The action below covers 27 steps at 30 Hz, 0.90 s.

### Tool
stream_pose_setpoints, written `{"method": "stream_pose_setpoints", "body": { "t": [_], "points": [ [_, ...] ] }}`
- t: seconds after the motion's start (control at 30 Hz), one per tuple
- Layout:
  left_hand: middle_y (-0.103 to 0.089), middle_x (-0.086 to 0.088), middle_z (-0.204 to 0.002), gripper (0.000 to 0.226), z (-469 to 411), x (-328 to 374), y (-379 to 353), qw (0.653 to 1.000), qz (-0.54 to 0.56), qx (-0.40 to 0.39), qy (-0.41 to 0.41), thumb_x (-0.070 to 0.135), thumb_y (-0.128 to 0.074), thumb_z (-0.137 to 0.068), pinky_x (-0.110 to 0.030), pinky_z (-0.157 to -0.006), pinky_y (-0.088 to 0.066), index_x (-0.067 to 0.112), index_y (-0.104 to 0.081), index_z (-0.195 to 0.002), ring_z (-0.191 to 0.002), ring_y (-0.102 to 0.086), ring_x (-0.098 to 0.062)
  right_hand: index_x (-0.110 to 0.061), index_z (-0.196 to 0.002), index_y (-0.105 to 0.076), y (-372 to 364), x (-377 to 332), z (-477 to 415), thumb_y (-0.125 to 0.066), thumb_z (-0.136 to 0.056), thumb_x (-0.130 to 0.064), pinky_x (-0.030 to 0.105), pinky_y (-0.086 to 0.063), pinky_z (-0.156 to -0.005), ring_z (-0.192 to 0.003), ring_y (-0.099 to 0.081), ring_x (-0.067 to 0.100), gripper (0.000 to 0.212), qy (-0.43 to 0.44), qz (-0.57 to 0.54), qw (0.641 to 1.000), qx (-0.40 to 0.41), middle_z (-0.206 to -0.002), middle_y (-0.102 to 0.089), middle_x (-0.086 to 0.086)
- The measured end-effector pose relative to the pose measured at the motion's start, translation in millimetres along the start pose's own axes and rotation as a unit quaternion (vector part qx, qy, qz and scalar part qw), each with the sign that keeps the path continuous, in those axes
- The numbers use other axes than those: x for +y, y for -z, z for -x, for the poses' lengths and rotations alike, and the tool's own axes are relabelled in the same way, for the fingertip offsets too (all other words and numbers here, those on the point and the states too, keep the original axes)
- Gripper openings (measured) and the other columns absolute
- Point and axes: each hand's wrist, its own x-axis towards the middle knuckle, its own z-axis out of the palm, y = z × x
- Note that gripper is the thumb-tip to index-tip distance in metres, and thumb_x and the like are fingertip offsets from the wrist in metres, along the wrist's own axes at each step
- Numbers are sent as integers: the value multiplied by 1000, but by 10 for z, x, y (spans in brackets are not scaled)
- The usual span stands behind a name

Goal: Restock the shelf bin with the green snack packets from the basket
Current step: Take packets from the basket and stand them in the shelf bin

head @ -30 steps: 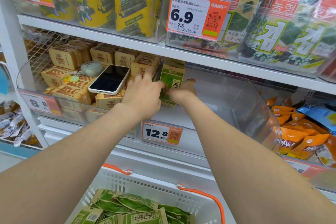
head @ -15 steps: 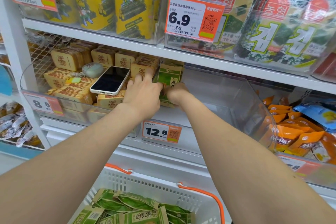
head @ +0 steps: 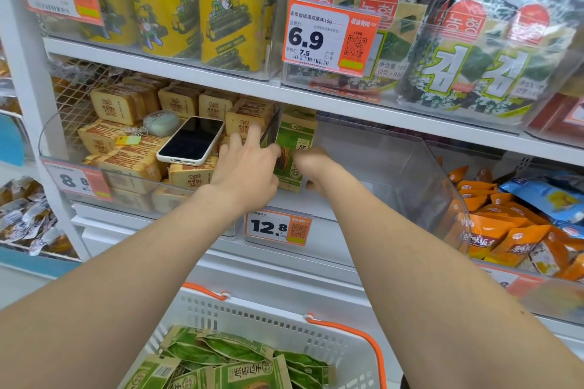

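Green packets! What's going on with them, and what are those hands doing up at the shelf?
A person is filling the clear shelf bin with green snack packets. A few packets stand upright at the bin's left end, and both hands are on them: the left hand with straight fingers at their left side, the right hand at their right side, its fingers hidden. Most of the bin is bare. Many spare green packets lie in the white basket below.

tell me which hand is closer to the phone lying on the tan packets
Left. The left hand sits just right of the phone, nearly beside it; the right hand is farther right, on the far side of the upright green packet.
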Motion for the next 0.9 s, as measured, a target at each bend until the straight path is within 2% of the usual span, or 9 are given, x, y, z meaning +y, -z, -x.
{"method": "stream_pose_setpoints", "body": {
  "t": [0.1,0.23,0.3,0.37,0.5,0.57,0.7,0.8,0.9],
  "points": [
    [-37,-16,-139,41,52,4,19,1000,3,21,0,29,-57,-94,-50,-94,-42,19,-59,-134,-117,-44,-43,-13,-119,-62,23,7,54,-54,-103,-24,35,-50,-86,-95,-57,24,21,5,14,1000,2,-113,-65,8],
    [-46,-15,-130,35,158,10,57,996,19,85,-18,25,-59,-89,-52,-94,-40,16,-64,-123,-116,-44,-40,-10,-106,-59,116,4,268,-47,-105,-16,36,-52,-92,-105,-62,29,12,26,96,995,18,-107,-61,10],
    [-50,-14,-126,31,224,20,97,991,28,126,-42,21,-60,-86,-51,-92,-40,15,-66,-115,-114,-45,-38,-5,-111,-61,153,21,441,-46,-104,-18,36,-51,-93,-113,-61,34,21,49,173,982,54,-112,-62,14],
    [-51,-11,-114,21,311,46,168,983,37,169,-66,18,-61,-84,-48,-83,-41,14,-64,-105,-104,-46,-34,-3,-109,-62,164,68,600,-47,-102,-21,37,-51,-83,-106,-63,40,24,82,202,969,114,-115,-65,19],
    [-57,-1,-76,9,598,126,294,975,95,189,-67,24,-57,-86,-36,-57,-39,18,-51,-91,-70,-54,-29,-9,-96,-65,196,150,1096,-48,-97,-20,36,-46,-67,-90,-63,36,20,242,321,894,197,-99,-66,13],
    [-58,0,-67,14,781,180,245,985,97,141,-33,32,-58,-90,-33,-51,-35,21,-49,-93,-60,-57,-33,-13,-97,-67,206,221,1375,-49,-95,-21,36,-43,-64,-87,-64,37,19,290,371,860,198,-96,-69,10],
    [-68,-7,-88,22,1119,326,-3,997,35,-58,-38,43,-53,-93,-37,-66,-48,22,-59,-89,-85,-68,-37,-15,-98,-67,157,557,1796,-50,-94,-29,37,-38,-64,-88,-65,40,22,310,459,826,106,-95,-71,13],
    [-69,-6,-106,26,1407,459,-283,969,-12,-227,-93,42,-53,-96,-35,-74,-48,21,-67,-103,-99,-68,-34,-16,-99,-63,70,931,1990,-49,-95,-25,36,-36,-67,-90,-64,40,17,288,509,811,6,-98,-68,14],
    [-68,-7,-118,30,1678,592,-633,926,-44,-345,-148,41,-53,-100,-37,-78,-48,20,-66,-117,-107,-67,-33,-16,-100,-61,-36,1342,2094,-50,-96,-20,36,-36,-68,-95,-65,38,12,250,559,786,-86,-104,-65,13]
  ]
}}
